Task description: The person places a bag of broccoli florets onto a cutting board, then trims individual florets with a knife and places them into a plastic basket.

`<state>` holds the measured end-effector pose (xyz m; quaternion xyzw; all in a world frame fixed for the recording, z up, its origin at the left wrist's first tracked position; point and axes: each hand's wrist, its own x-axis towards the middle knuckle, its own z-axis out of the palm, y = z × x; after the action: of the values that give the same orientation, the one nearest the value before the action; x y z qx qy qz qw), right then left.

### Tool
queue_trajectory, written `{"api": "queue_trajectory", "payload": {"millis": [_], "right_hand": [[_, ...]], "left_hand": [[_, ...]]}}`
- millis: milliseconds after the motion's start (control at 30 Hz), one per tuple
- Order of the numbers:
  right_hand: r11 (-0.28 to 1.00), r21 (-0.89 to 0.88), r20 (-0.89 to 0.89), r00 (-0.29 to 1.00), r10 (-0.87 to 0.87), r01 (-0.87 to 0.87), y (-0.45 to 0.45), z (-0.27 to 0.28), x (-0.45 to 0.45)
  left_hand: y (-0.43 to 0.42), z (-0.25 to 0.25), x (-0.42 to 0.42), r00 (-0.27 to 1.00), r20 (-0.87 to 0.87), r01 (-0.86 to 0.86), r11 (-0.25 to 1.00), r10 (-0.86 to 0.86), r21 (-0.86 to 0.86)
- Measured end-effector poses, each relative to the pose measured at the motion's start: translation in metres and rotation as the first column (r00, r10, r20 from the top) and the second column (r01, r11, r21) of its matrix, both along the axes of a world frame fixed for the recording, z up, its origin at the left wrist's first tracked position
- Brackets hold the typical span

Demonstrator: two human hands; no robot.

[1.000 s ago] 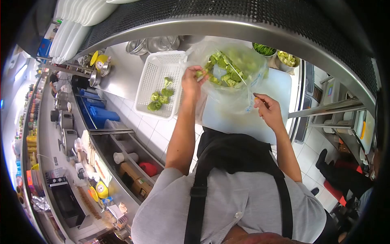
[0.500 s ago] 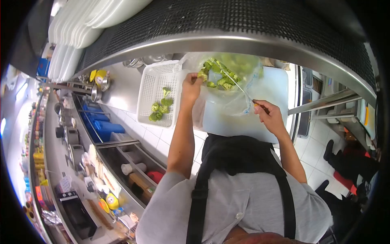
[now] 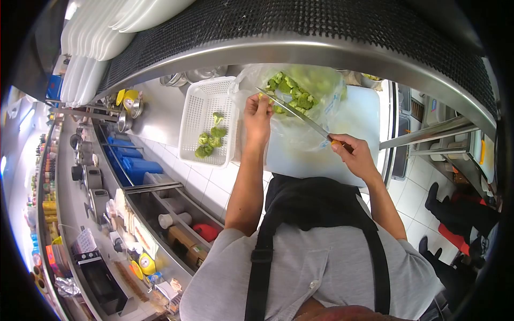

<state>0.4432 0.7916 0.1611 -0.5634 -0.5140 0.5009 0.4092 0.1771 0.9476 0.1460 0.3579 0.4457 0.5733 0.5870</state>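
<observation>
My right hand [image 3: 352,151] grips a long knife [image 3: 306,120] by its orange-yellow handle. Its blade slants up and left over the broccoli, with the tip close to the fingers of my left hand [image 3: 258,113]. Those fingers are pinched on a small green broccoli piece [image 3: 261,96], mostly hidden. A clear plastic bag [image 3: 292,134] lies on the white cutting board [image 3: 305,165], with several broccoli florets [image 3: 286,85] at its opening. To the left of my left hand, a white perforated basket [image 3: 206,99] holds several cut florets [image 3: 214,141].
A metal shelf edge [image 3: 300,49] with black mesh runs across just beyond my hands. Stacked white dishes [image 3: 88,69] stand at upper left. Blue bins [image 3: 142,167] sit below on the left. At right, another person's dark-clothed legs [image 3: 455,214] show on the tiled floor.
The knife has swung left and its blade now lies flatter, with the tip at my left fingers. My left hand has turned slightly and shifted a little right.
</observation>
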Motion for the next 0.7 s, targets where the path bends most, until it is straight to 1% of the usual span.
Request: {"api": "queue_trajectory", "payload": {"millis": [133,233,333,400,433,467,500,567,667,700], "right_hand": [[1.000,0.014,-0.002,1.000,0.000,0.000,-0.001,-0.002,0.000],[0.999,0.040,0.012,1.000,-0.011,0.011,-0.001,-0.006,-0.001],[0.997,0.074,0.068,0.997,-0.021,0.016,0.001,-0.008,-0.004],[0.997,0.075,0.120,0.992,-0.031,0.022,0.009,-0.009,-0.011],[0.997,0.067,0.072,0.997,-0.038,0.033,0.012,-0.014,-0.012],[0.997,0.063,0.024,0.999,-0.042,0.040,0.017,-0.020,-0.015],[0.997,0.060,-0.025,0.999,-0.040,0.042,0.021,-0.024,-0.016],[0.998,0.022,-0.026,0.998,-0.056,0.056,0.021,-0.024,-0.014],[0.999,0.005,-0.013,0.999,-0.046,0.046,0.018,-0.023,-0.012],[0.999,0.002,0.002,0.999,-0.054,0.054,0.015,-0.022,-0.010]], "left_hand": [[0.002,-0.005,-0.001,0.998,-0.059,-0.029,0.998,0.032,0.056],[0.000,0.003,0.002,0.994,-0.089,-0.054,0.997,0.059,0.057],[-0.005,0.001,0.005,0.959,-0.253,-0.088,0.984,0.126,0.157],[-0.016,0.003,0.012,0.932,-0.357,-0.004,0.987,0.063,0.164],[-0.022,0.005,0.016,0.913,-0.407,0.039,0.985,0.033,0.167],[-0.028,0.009,0.020,0.929,-0.371,0.038,0.991,0.012,0.125],[-0.029,0.008,0.022,0.969,-0.246,0.021,0.992,0.010,0.123],[-0.031,0.006,0.012,0.999,0.004,-0.036,0.993,0.035,0.115],[-0.029,0.002,-0.037,0.985,-0.090,-0.133,0.979,0.148,0.152],[-0.031,0.013,-0.055,0.934,-0.245,-0.229,0.963,0.259,0.145]]}}
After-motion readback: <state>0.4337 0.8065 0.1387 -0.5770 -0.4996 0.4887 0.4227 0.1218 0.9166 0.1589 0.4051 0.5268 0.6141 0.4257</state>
